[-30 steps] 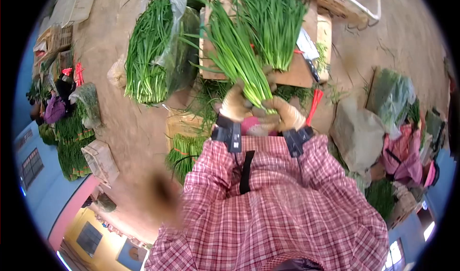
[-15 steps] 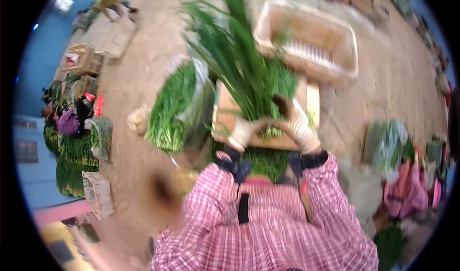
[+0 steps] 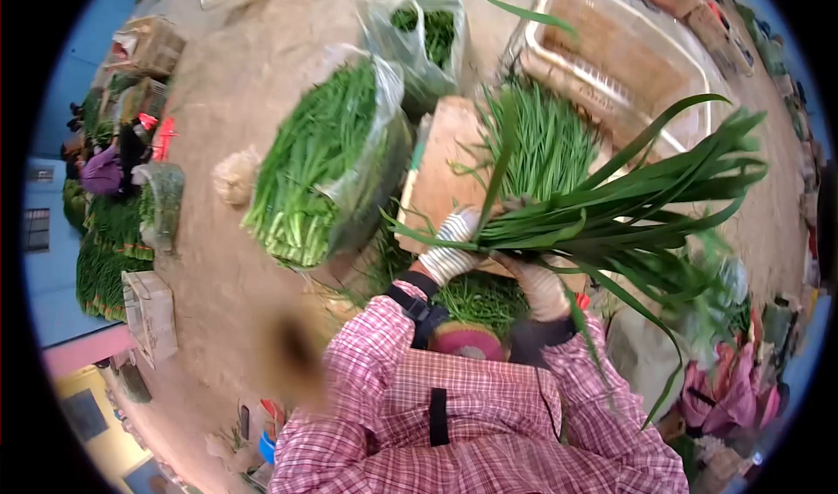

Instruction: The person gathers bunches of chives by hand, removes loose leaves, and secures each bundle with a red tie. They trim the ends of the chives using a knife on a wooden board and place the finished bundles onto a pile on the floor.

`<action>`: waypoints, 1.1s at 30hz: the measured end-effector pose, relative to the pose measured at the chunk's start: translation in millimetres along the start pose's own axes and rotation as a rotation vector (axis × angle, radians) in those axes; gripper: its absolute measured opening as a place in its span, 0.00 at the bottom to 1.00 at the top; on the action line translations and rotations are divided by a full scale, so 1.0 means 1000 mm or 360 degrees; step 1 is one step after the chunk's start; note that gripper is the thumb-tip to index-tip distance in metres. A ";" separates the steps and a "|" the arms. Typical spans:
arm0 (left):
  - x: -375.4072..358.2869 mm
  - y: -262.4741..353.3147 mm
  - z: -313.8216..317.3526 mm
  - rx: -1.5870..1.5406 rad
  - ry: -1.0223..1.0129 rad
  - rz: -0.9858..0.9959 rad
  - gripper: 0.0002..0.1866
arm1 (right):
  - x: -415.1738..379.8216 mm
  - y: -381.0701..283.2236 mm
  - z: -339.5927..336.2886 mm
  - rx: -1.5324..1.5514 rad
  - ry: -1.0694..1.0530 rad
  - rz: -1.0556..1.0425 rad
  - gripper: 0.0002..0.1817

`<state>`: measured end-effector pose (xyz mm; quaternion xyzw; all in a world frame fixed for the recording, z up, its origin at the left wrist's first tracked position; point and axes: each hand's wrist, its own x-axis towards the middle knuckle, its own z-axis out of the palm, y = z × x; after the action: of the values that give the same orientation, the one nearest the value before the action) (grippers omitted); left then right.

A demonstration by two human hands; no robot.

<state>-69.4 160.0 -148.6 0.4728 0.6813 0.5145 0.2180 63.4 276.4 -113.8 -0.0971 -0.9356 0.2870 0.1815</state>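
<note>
A long bunch of green leaves that look like Chinese chives (image 3: 602, 219) lies sideways across my hands, leaf tips fanning out to the right. My left hand (image 3: 452, 248), in a white striped glove, is closed around the stem end. From below, my right hand (image 3: 537, 286), also gloved, grips the bunch; leaves hide most of its fingers. Under the hands stands a wooden board (image 3: 445, 158), and a pile of chives (image 3: 546, 140) lies on its right part. Close to the board's left side is a plastic bag of greens (image 3: 319, 162).
A dirty white plastic crate (image 3: 628, 58) stands beyond the board, to the right. Another bag of greens (image 3: 428, 44) is behind the board. Loose greens (image 3: 480, 302) lie near my lap. Far left, tied bunches (image 3: 105, 276) are stacked by a white crate (image 3: 150, 315).
The bunch was upright, leaves pointing away from me; now it lies sideways with its tips to the right. My hands have turned with it. The view has shifted slightly.
</note>
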 end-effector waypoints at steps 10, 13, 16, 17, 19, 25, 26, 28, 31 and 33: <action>-0.025 -0.088 0.028 -0.0392 0.0021 -0.0726 0.43 | -0.005 0.037 0.084 0.0100 -0.0689 0.0423 0.21; -0.040 -0.157 0.064 -0.1050 0.0103 -0.0749 0.39 | 0.018 0.028 0.083 0.0002 -0.0382 0.0295 0.25; -0.069 -0.150 0.067 -0.0297 0.0246 -0.0217 0.26 | 0.073 -0.014 0.020 0.0332 -0.0699 0.0990 0.30; -0.037 -0.093 0.040 -0.0645 0.0249 -0.0566 0.22 | 0.075 -0.011 0.000 0.0786 -0.0678 0.1083 0.30; 0.009 0.010 -0.001 -0.1600 0.0473 -0.1165 0.14 | 0.064 0.011 -0.034 0.1256 -0.0370 0.1110 0.31; 0.029 0.053 -0.010 -0.2050 0.0712 -0.1459 0.13 | -0.020 0.032 -0.074 0.1471 0.0002 0.1273 0.39; 0.028 0.049 -0.006 -0.2046 0.0710 -0.1454 0.13 | -0.028 0.027 -0.068 0.1615 0.0139 0.1332 0.39; 0.026 0.039 0.004 -0.2195 0.0757 -0.1517 0.13 | -0.037 0.013 -0.067 0.1281 0.0228 0.1166 0.32; 0.029 0.066 0.013 -0.2076 0.0800 -0.1471 0.13 | -0.024 -0.020 -0.085 0.1283 0.0400 0.1023 0.17; 0.028 0.077 0.019 -0.2069 0.0689 -0.1411 0.12 | -0.008 -0.026 -0.092 0.0610 0.0307 0.0536 0.15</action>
<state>-35.0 195.8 -80.8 -0.1715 0.3975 0.7529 0.4957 105.4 298.9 -29.9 -0.2422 -0.8132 0.4744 0.2347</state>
